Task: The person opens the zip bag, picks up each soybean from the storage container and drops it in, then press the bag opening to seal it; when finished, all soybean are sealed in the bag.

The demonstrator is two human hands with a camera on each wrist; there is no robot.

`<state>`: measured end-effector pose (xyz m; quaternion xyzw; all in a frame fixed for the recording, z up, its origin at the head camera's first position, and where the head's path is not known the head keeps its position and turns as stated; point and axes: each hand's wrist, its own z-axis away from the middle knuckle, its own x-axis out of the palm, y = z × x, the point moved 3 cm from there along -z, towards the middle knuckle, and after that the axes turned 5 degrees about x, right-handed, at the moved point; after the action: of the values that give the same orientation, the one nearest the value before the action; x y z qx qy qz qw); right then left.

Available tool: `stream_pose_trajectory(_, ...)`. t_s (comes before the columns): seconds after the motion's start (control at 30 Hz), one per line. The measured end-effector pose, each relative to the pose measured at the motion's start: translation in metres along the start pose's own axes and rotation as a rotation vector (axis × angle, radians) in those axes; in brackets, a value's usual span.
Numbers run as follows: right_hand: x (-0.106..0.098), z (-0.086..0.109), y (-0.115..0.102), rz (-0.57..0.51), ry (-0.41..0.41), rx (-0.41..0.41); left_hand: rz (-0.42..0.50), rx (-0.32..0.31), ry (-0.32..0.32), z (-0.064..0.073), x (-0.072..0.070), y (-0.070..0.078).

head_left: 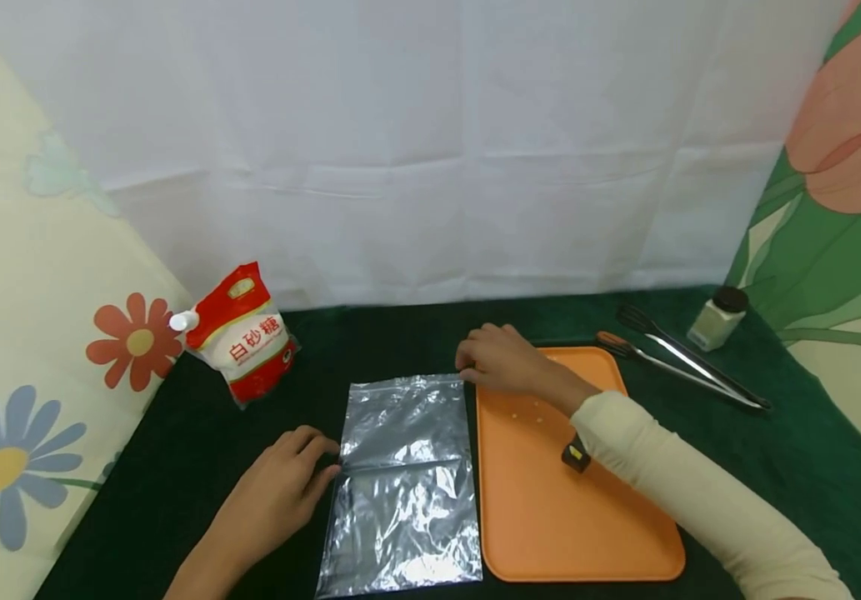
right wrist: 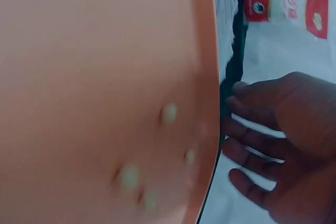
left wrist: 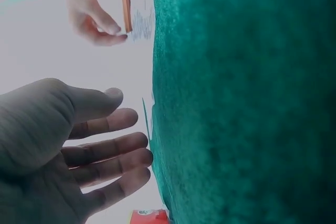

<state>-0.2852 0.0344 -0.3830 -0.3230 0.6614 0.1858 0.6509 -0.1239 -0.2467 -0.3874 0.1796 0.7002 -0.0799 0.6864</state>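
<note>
A clear plastic zip bag (head_left: 407,483) lies flat on the dark green cloth, creased across its middle. My left hand (head_left: 276,483) is at the bag's left edge, fingertips right by it; in the left wrist view this hand (left wrist: 89,145) has loosely bent, spread fingers and nothing in the palm. At the bag's top right corner is my right hand (head_left: 501,358), reaching over the tray. Seen from the right wrist, that hand (right wrist: 283,135) has relaxed fingers, thumb and index tips close to the bag's corner. Beside the bag lies an orange tray (head_left: 580,533) with several small pale pieces (right wrist: 128,177).
A red and white bag of white sugar (head_left: 250,342) with a white spout stands at the back left. Tongs (head_left: 688,362) with dark tips and a black-lidded jar (head_left: 718,318) are right of the tray. A white curtain (head_left: 430,167) hangs behind.
</note>
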Motion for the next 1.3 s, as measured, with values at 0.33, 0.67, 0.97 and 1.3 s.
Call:
stream_pose_trajectory(0.33,0.013,-0.024,-0.013,0.052,-0.072,0.088,0.045,0.047,-0.058,-0.006,0.002,0.005)
stream_pose_trajectory(0.67,0.02,-0.025,-0.016,-0.041,-0.092,0.12,0.079,0.022,-0.093,-0.009,0.005,0.008)
stream_pose_trajectory(0.97,0.015,-0.016,-0.024,-0.002,0.039,0.058,0.131,0.109,-0.055,-0.006,0.009,0.009)
stream_pose_trajectory(1.3,-0.01,0.009,-0.03,-0.06,0.235,0.012,0.156,-0.019,0.072,-0.018,-0.01,0.006)
